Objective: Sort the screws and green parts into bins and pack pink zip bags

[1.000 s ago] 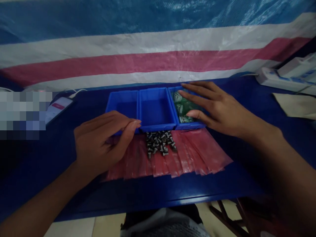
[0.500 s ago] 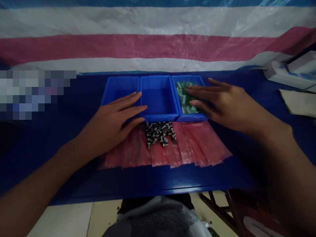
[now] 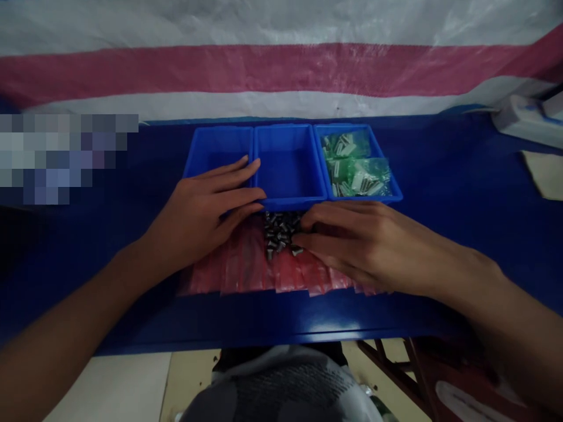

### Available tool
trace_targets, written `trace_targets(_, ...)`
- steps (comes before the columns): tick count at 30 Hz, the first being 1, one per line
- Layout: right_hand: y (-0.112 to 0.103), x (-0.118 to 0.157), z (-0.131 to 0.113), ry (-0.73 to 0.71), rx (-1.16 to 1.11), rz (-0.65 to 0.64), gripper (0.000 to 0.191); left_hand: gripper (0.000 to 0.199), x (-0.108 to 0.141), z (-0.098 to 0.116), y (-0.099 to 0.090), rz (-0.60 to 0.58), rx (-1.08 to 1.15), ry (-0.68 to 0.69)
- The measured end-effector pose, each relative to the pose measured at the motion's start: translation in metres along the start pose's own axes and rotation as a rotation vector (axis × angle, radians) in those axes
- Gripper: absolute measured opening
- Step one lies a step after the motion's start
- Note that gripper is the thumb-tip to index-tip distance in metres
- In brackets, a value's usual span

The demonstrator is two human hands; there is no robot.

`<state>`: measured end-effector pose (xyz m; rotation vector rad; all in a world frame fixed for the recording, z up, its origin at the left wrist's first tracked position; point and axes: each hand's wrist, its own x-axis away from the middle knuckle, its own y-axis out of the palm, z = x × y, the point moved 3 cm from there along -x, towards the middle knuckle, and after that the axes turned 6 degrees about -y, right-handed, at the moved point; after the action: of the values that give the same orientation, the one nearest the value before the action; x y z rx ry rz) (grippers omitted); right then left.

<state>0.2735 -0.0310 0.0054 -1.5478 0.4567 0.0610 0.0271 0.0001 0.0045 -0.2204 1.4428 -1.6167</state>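
Observation:
My left hand [image 3: 206,211] lies palm down with its fingers spread, over the front of the left blue bin [image 3: 222,136] and the near left corner of the middle blue bin [image 3: 288,204]. Nothing shows in it. At the right side of a heap of short dark screws [image 3: 278,231], the fingers of my right hand [image 3: 352,237] are bent together. Their tips are among the screws, and what they pinch, if anything, is hidden. Beneath the heap, red plastic bags [image 3: 246,266] lie fanned in an overlapping row, partly covered by both hands.
The right blue bin [image 3: 398,196] contains green bags [image 3: 369,179] of small pale, metallic-looking parts. A white device [image 3: 523,120] and a beige pad [image 3: 545,176] lie at the right of the blue table [image 3: 211,325]. Behind stands a striped sheet [image 3: 281,70].
My right hand has left the right bin and come down toward me to the screw heap, its fingers now bent. A green bag shows on top in that bin. My left hand stays nearly still.

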Motion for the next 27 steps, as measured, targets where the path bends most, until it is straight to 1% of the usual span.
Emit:
trace_targets(4,0.005,0.002,0.003,0.000,0.027,0.014,0.029,0.021,0.001,0.000,0.000,0.042,-0.012,0.037)
trace_targets(9,0.007,0.000,0.002,-0.005,0.035,0.060,0.030,0.018,0.001,-0.003,0.002,0.036,0.017,0.015)
trace_targets(11,0.008,0.000,0.002,0.010,0.035,0.080,0.030,0.020,0.001,-0.003,0.003,0.038,-0.018,0.021)
trace_targets(15,0.010,0.000,0.003,0.015,-0.005,0.070,0.027,0.023,0.003,-0.001,0.004,0.032,-0.112,0.032)
trace_targets(16,0.010,0.000,0.002,0.009,-0.032,0.089,0.026,0.025,0.004,0.000,0.004,0.025,-0.128,0.029)
trace_targets(18,0.007,0.000,0.003,0.033,-0.112,0.186,0.023,0.025,0.004,0.001,0.004,0.019,-0.151,0.046)
trace_targets(21,-0.001,0.002,0.009,0.142,-0.179,0.376,0.018,0.023,0.005,0.002,0.004,0.053,-0.176,0.115)
trace_targets(24,-0.007,0.006,0.028,0.375,-0.114,0.580,0.017,0.024,0.006,0.001,0.003,0.064,-0.182,0.133)
trace_targets(26,-0.008,0.007,0.046,0.514,-0.080,0.649,0.014,0.025,0.006,0.001,0.003,0.059,-0.168,0.129)
trace_targets(27,-0.006,0.007,0.055,0.544,-0.073,0.645,0.014,0.025,0.006,0.000,0.003,0.057,-0.162,0.127)
